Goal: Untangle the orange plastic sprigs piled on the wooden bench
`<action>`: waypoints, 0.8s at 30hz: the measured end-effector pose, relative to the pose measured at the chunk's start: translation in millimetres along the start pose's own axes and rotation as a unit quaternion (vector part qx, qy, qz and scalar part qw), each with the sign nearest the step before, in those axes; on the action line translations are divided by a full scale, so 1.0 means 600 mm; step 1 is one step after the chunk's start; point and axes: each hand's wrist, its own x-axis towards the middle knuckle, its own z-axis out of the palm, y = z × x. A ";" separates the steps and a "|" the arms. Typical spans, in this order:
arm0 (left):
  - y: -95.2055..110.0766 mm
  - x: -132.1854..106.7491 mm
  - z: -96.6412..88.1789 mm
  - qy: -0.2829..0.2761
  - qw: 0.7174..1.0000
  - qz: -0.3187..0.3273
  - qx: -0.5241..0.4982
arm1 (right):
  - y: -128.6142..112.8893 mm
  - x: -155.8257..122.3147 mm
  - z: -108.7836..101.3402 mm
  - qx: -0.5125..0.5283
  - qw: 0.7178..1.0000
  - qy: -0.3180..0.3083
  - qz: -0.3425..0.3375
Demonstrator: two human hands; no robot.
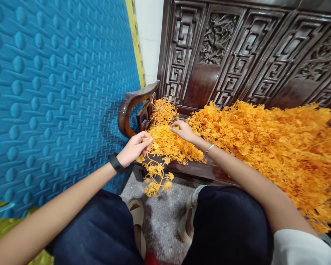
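My left hand (139,144), with a black band on its wrist, pinches the stem of an orange artificial flower sprig (155,172). The sprig's branched, flowered end hangs down past the bench's front edge. My right hand (182,130) hovers over a smaller heap of orange sprigs (172,146) on the bench seat. Its fingers point left with a gap between thumb and forefinger, and nothing shows in them. Whether its fingertips touch the heap is hard to see.
A far larger pile of orange sprigs (276,147) covers the bench to the right, partly behind my right forearm. The dark carved wooden bench back (201,82) rises behind. At left are a curved armrest (126,110) and blue foam matting (57,95). Speckled floor (165,217) lies between my feet.
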 end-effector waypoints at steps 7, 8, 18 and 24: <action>-0.012 0.008 -0.002 0.027 0.999 0.028 -0.038 | -0.101 -0.078 0.018 0.413 0.889 -0.194 0.035; -0.014 0.009 -0.001 0.023 0.999 0.027 -0.039 | -0.104 -0.084 0.023 0.415 0.891 -0.178 0.044; -0.035 0.024 0.015 0.003 1.000 0.011 -0.005 | -0.106 -0.086 0.047 0.458 0.884 -0.057 0.072; -0.032 0.029 0.029 0.006 1.000 0.019 0.022 | -0.098 -0.082 0.046 0.473 0.871 -0.050 0.123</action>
